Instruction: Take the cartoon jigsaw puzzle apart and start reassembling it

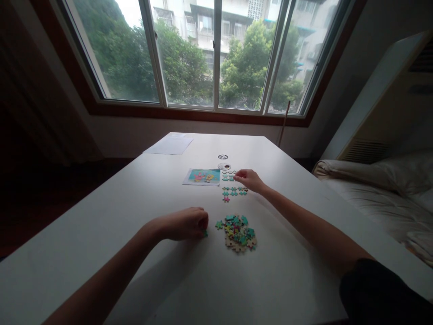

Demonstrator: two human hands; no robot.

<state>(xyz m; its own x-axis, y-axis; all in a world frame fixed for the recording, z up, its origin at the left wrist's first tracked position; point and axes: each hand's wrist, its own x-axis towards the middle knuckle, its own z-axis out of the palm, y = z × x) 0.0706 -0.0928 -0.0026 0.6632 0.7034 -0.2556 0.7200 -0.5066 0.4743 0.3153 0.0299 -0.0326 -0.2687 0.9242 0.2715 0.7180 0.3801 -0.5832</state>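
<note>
My left hand (189,223) rests low over the table, left of a loose heap of jigsaw puzzle pieces (239,232), its fingers curled closed. A small teal puzzle piece (205,233) shows at its fingertips. Farther off, my right hand (249,179) is closed in a pinch at the sorted rows of teal pieces (234,191); its fingertips are at the upper group, and a piece there appears to be between them. One pink piece (226,199) lies below these rows. Left of the rows is a picture sheet (203,176) with cartoon figures on blue.
The white table (135,198) stands before a wide window (216,54). Two round flat items (223,157) lie beyond the picture sheet. White paper (171,145) is at the far left corner. A cushioned seat (358,189) borders the right side, and a stick (284,122) leans by the window.
</note>
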